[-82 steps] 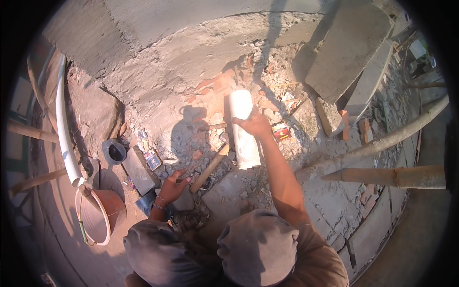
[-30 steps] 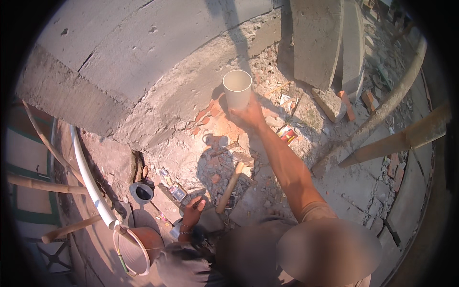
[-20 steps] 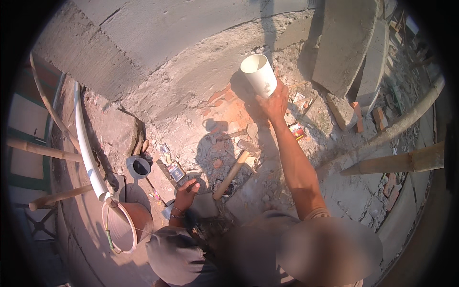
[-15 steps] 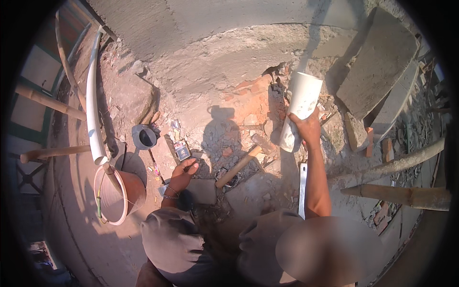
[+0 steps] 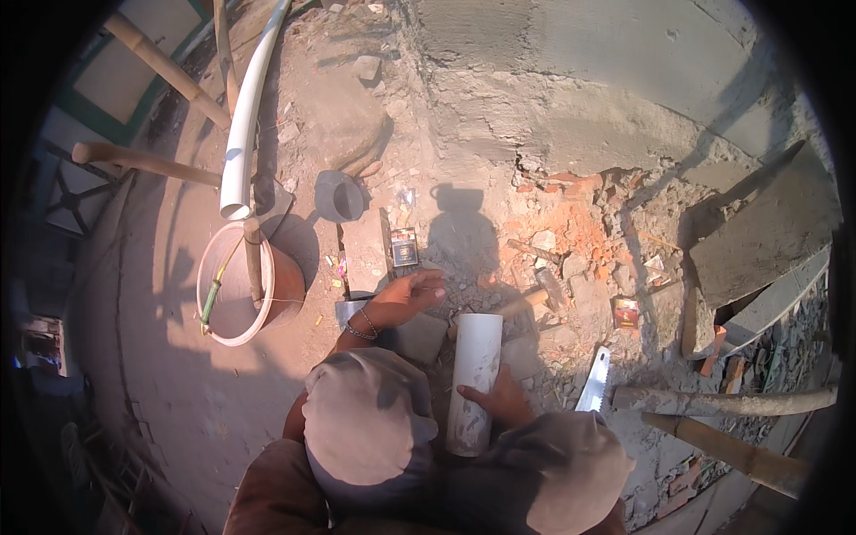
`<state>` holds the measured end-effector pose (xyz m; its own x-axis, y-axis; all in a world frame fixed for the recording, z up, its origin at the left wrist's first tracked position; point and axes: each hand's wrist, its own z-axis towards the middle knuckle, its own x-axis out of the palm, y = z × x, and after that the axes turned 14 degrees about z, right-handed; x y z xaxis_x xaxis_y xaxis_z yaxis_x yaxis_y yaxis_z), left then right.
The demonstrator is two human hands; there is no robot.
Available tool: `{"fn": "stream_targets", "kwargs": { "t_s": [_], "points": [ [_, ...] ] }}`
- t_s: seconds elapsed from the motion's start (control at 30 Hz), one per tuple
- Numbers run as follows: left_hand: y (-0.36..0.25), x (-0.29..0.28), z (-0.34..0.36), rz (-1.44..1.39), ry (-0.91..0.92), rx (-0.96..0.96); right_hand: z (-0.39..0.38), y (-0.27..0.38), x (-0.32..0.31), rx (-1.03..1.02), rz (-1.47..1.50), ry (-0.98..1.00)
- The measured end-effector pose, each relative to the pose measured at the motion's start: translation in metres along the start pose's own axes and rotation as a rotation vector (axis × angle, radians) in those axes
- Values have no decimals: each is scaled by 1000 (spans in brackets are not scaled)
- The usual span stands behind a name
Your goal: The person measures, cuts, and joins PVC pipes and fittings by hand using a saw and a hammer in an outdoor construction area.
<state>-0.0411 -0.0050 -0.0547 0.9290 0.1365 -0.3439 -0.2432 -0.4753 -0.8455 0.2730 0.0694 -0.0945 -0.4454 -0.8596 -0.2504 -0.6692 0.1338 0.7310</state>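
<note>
My right hand (image 5: 501, 398) is wrapped round a short white plastic pipe (image 5: 473, 357), stained with grey dirt, which stands nearly upright close to my knees. To its left my left hand (image 5: 403, 301), with a bracelet at the wrist, holds nothing; its fingers are stretched out toward the pipe without touching it. A hammer (image 5: 551, 290) lies on the rubble beyond the pipe, which hides part of its wooden handle. Right of my right knee lies a hand saw (image 5: 596, 382), its near end hidden. A dark cigarette pack (image 5: 404, 247) lies just beyond my left hand.
An orange bucket (image 5: 287, 299) with sticks stands at left, under a long white pipe (image 5: 247, 134). A grey round pipe piece (image 5: 339, 196) sits farther off. Concrete slabs (image 5: 767, 232) lean at right, near wooden poles (image 5: 731, 401). A broken wall (image 5: 588, 107) rises ahead.
My right hand has brought the short pipe from the wall side back toward my knees and to the left. My left hand has moved nearer to it. The whole view has shifted.
</note>
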Motion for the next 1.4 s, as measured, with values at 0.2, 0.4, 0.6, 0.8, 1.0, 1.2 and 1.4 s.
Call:
{"fn": "stream_targets", "kwargs": {
  "t_s": [0.2, 0.4, 0.6, 0.8, 1.0, 1.2, 1.4],
  "points": [
    [31, 20, -38, -50, -168, -100, 0, 10, 8, -157, 96, 48],
    [29, 73, -77, -253, -247, 201, 28, 34, 23, -300, 91, 155],
    [67, 4, -168, -135, -461, 35, 53, 35, -4, -527, -187, 144],
    [72, -17, -304, 336, -673, -377, 56, 53, -27, -138, 359, 300],
    [161, -3, -324, 530, -870, -884, 64, 13, 5, -331, 159, 281],
    [88, 1, -277, 991, -957, -172, 57, 3, 16, -359, 25, 290],
    [-28, -112, -234, 1308, -1612, -100, 51, 17, 2, -393, -125, 151]
  ]
}}
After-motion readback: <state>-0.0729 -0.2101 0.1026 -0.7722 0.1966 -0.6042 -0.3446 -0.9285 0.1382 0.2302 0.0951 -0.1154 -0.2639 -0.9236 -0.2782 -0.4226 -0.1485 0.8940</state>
